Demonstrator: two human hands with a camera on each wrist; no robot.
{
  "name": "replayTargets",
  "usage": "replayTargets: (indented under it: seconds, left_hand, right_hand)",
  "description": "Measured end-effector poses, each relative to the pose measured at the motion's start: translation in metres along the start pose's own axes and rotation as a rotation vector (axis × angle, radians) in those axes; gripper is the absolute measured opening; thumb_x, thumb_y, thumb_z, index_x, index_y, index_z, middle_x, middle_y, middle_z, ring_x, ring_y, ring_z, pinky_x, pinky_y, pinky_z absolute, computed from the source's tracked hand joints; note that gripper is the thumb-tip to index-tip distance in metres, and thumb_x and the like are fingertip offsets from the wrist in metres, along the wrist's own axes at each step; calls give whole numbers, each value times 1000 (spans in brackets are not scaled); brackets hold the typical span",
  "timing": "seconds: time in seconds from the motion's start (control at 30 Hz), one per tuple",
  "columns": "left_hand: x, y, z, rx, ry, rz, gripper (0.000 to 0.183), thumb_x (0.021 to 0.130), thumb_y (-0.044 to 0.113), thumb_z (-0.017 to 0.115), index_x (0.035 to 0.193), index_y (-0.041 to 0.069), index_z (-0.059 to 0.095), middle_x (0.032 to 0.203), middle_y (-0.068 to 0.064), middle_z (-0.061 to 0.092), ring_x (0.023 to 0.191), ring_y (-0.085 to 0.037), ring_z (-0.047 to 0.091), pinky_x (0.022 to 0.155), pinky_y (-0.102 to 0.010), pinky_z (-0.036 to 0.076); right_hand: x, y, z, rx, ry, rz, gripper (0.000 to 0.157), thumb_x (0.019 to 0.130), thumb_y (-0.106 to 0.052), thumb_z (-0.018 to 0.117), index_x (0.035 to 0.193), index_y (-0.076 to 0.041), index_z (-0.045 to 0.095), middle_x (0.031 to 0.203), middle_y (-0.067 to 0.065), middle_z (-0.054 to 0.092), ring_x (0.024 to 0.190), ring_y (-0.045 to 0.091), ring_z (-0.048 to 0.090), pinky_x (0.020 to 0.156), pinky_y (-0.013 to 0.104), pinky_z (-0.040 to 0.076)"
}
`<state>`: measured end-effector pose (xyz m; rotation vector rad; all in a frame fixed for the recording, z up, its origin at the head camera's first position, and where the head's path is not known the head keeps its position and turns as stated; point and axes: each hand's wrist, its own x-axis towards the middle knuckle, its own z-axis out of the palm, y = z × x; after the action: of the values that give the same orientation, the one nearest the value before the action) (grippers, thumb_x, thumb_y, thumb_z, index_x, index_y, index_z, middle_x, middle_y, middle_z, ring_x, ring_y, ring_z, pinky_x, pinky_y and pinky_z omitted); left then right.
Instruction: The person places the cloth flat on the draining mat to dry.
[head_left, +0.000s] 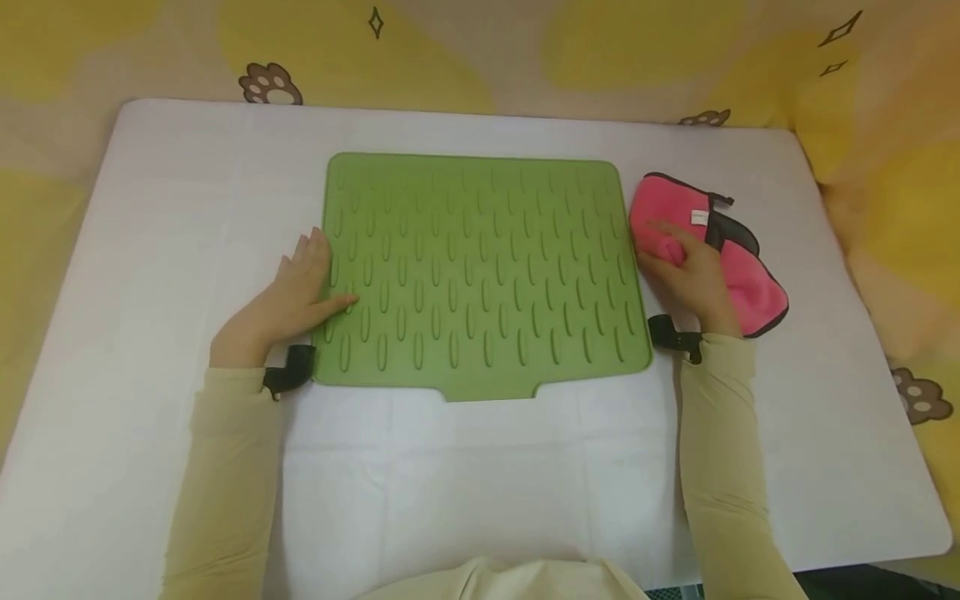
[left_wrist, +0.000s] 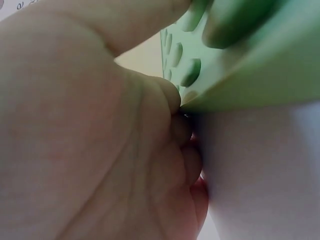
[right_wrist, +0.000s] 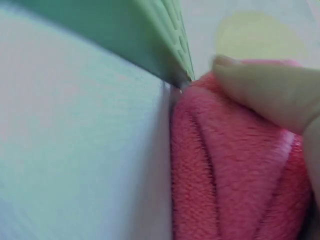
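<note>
A green mat (head_left: 480,267) with rows of raised oval ridges and a tab on its near side lies flat on the white table. My left hand (head_left: 288,300) is at its left edge, fingers extended along the rim and thumb laid over the top. In the left wrist view the fingers (left_wrist: 185,160) are against the mat's side (left_wrist: 270,85). Just beyond the right edge is a pink plush cloth piece (head_left: 753,287) with black trim and a small white label. My right hand (head_left: 693,279) pinches a fold of this pink cloth (right_wrist: 235,165), close to the mat's corner.
The white table (head_left: 480,475) has a rounded corner at right. Yellow patterned fabric (head_left: 480,50) hangs behind it and along both sides. A black wrist mount (head_left: 291,371) sits by the left wrist, another mount (head_left: 675,335) by the right, near the mat's edges.
</note>
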<state>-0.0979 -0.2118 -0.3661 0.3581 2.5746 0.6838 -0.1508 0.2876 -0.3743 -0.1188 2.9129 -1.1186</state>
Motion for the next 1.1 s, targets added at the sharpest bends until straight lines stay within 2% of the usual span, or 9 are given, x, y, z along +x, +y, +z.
replayTargets:
  seconds: [0.1, 0.23, 0.33, 0.43, 0.53, 0.83, 0.97, 1.1]
  left_hand:
    - [-1, 0, 1, -5, -4, -6, 92, 98, 35, 47, 139, -10, -21, 147, -25, -24, 136, -37, -23, 110, -53, -11]
    - [-1, 1, -1, 4, -3, -4, 92, 98, 36, 47, 139, -11, -21, 147, -26, -24, 136, -38, -23, 110, -53, -10]
    - [-1, 2, -1, 7, 0, 4, 92, 98, 36, 47, 139, -12, -21, 146, -27, -23, 136, -39, -22, 109, -54, -10]
    - [-1, 2, -2, 4, -1, 8, 92, 98, 36, 47, 139, -12, -20, 147, -27, -23, 136, -40, -22, 109, -54, -10]
    - [-1, 2, -2, 5, 1, 15, 91, 98, 35, 47, 138, -13, -19, 147, -28, -22, 136, -40, -21, 109, -55, -9]
    - [0, 3, -3, 2, 1, 20, 91, 98, 34, 47, 138, -13, -19, 147, -27, -23, 135, -41, -22, 109, -55, -10]
    - [0, 1, -3, 6, 2, 22, 91, 98, 34, 47, 139, -13, -19, 147, -27, -23, 136, -40, -22, 109, -55, -9]
    - [0, 0, -2, 1, -1, 19, 91, 98, 35, 47, 139, -12, -20, 147, -26, -24, 136, -39, -22, 109, -55, -10]
  right_hand:
    - [-1, 3, 2, 61, 59, 62, 45, 87, -29, 67, 129, -14, 59, 126, 12, 59, 92, 8, 48, 74, 20, 35]
    - [-1, 2, 3, 108, 96, 67, 43, 88, -28, 67, 127, -11, 61, 125, 5, 61, 103, -3, 50, 82, 15, 38]
    - [-1, 3, 3, 168, 140, 70, 39, 88, -23, 68, 123, -6, 63, 110, -6, 66, 100, -3, 52, 82, 14, 40]
    - [0, 3, 2, 228, 192, 85, 36, 87, -19, 69, 119, -2, 64, 95, -19, 64, 92, -2, 53, 77, 14, 40]
    - [-1, 2, 0, 279, 220, 103, 33, 86, -16, 69, 117, -3, 65, 89, -24, 61, 90, -2, 52, 76, 14, 39]
    - [-3, -14, -9, 338, 305, 99, 17, 85, -16, 70, 102, -16, 72, 70, -15, 55, 72, 4, 44, 61, 18, 34]
    - [-4, -22, -9, 410, 319, 112, 15, 84, -13, 70, 97, -19, 73, 66, -11, 51, 70, 6, 42, 57, 19, 32]
    - [-4, -27, -9, 474, 325, 107, 15, 84, -11, 70, 97, -18, 73, 69, -11, 56, 71, 6, 44, 58, 19, 33]
